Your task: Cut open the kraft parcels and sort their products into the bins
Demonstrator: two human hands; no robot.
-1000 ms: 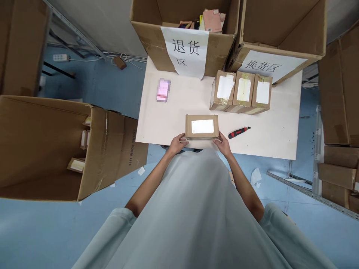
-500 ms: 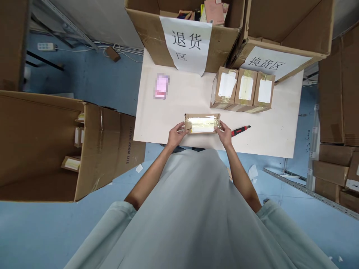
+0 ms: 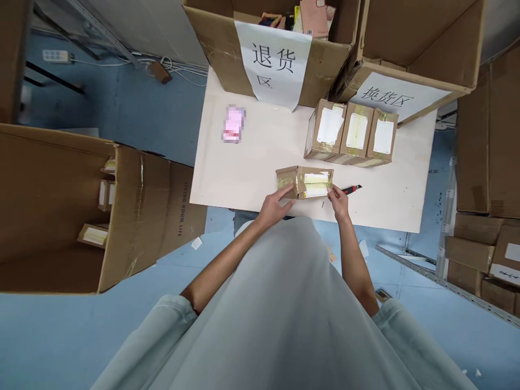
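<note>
The left hand (image 3: 276, 209) and the right hand (image 3: 338, 202) clamp a taped carton (image 3: 305, 182) between them, one at each end, just above centre in the frame. Beside the right hand's fingers lies a red-and-black utility knife (image 3: 351, 189). Up and to the right, three labelled boxes (image 3: 356, 132) stand in a row on the white table (image 3: 260, 149); a pink item (image 3: 233, 124) lies upper left of the carton. Two large open boxes (image 3: 325, 65) bearing paper signs fill the top.

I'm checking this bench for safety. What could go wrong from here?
The utility knife lies beside the right hand, so a careless move might knock it or meet its blade. The small box, held by that hand and the left hand near the table's front edge, might drop off if it slips.
</note>
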